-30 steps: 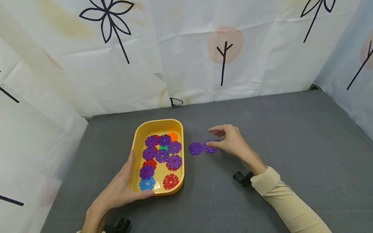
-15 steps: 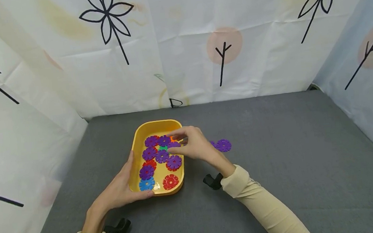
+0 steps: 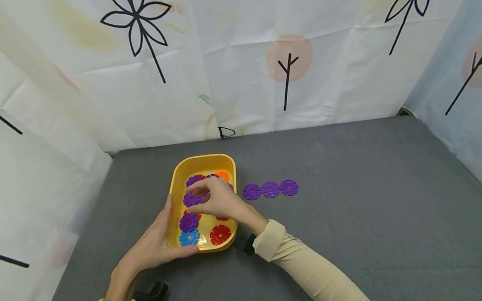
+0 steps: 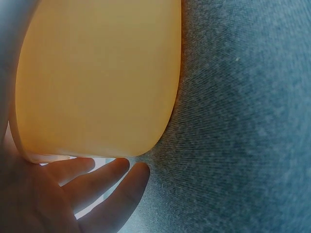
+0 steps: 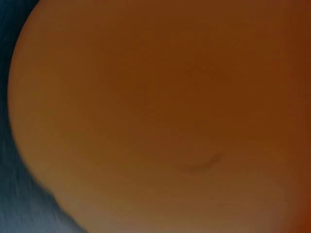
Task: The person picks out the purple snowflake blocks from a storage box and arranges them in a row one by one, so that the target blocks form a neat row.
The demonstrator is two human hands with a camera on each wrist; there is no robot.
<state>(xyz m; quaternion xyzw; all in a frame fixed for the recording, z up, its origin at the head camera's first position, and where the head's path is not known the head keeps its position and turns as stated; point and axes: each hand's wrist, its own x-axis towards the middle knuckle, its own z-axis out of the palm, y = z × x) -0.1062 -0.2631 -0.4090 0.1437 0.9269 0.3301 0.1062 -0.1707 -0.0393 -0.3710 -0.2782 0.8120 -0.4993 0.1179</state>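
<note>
My left hand point(image 3: 151, 243) grips the near left corner of a yellow plastic tray point(image 3: 202, 159), thumb at the front rim. In the left wrist view its fingers point(image 4: 119, 196) lie along the tray's side. Over the tray hovers my right hand point(image 3: 222, 200), thumb and fingers spread apart with nothing seen between them. Inside are flower-shaped plastic discs: purple point(image 3: 189, 222), blue point(image 3: 189, 237), red point(image 3: 220, 234) and orange point(image 3: 223, 175). The right hand hides several of them. The tray wall point(image 5: 146, 97) fills most of the right wrist view.
Right of the tray, three purple flower discs point(image 3: 270, 189) lie in a row on the grey table point(image 3: 361, 206). White cloth walls point(image 3: 241, 72) with printed flowers and trees stand at the back and sides.
My right hand has moved left from the purple discs on the table to over the tray, uncovering the row of three. The left hand and the tray have stayed put.
</note>
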